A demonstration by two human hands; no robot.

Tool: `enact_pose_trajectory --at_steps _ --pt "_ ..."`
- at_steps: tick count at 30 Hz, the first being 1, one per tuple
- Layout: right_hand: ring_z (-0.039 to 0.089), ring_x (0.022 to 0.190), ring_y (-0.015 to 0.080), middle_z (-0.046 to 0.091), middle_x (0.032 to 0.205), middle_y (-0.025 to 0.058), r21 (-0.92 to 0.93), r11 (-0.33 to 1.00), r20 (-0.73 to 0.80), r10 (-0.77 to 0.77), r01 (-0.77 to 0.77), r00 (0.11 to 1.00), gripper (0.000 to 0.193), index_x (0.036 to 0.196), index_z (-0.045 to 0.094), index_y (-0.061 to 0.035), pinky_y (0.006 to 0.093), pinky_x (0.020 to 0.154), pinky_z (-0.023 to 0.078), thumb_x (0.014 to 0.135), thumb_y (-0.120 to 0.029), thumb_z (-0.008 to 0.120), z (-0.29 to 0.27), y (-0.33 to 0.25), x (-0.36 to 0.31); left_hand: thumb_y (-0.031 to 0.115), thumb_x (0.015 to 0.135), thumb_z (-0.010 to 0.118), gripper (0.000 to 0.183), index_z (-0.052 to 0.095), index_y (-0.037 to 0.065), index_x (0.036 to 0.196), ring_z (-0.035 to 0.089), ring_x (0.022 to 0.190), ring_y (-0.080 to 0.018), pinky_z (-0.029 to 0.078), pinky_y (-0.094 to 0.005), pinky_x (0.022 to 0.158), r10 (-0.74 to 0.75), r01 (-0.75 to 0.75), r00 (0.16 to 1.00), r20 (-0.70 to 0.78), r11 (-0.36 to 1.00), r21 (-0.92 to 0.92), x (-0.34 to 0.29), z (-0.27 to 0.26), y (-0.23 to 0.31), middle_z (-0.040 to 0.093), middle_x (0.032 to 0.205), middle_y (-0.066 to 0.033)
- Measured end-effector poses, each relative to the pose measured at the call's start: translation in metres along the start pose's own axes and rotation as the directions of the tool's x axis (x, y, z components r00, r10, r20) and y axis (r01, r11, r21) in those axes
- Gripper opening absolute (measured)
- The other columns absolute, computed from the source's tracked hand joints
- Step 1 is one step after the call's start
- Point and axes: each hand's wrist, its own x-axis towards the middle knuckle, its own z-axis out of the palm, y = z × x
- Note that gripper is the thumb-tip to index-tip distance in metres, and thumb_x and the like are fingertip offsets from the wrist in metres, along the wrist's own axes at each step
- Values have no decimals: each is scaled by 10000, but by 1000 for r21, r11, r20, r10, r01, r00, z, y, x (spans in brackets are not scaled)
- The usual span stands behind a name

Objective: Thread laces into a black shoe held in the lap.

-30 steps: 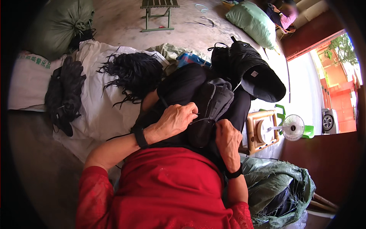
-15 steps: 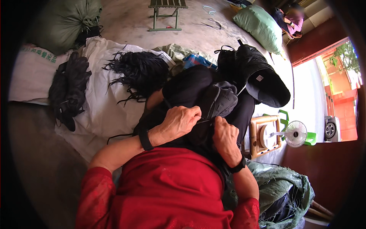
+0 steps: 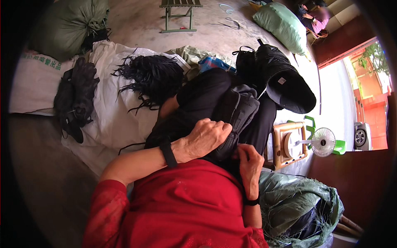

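While both hands (image 3: 206, 138) clutch it, backpack (image 3: 237, 109) overhangs lap.

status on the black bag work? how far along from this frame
Done, by the look of it: several black bags piled beyond the knees. In hand: one dark bag on the lap, left hand pressing on it, right hand pinching its lower edge. Left: a heap of loose black straps and another dark bundle lie untouched on the white sheet.
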Motion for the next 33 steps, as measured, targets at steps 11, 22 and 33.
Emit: enact_pose_trajectory --at_steps 11,22,33 --pt "677 717 250 662 789 118 -119 986 -180 -141 121 974 56 890 656 -14 327 648 506 846 -47 658 1 6 20 16 799 604 75 567 47 855 595 737 -221 516 -339 629 35 -40 999 -36 986 -162 -1 -5 -15 534 807 -73" --pt "629 724 339 630 806 142 -287 949 -130 -176 133 976 51 845 612 -36 405 644 474 843 -80 639 4 6 26 -18 792 646 109 575 27 862 600 790 -236 533 -330 652 -14 -11 995 -95 968 -252 -3 0 -15 533 902 -91" --pt "616 659 326 534 805 122 -636 721 44 -322 275 946 80 865 522 -48 432 560 486 844 -79 592 17 -13 32 80 772 592 66 604 39 823 541 1162 -285 497 -381 858 178 -181 982 -62 983 -41 4 -13 -15 573 1196 -126"
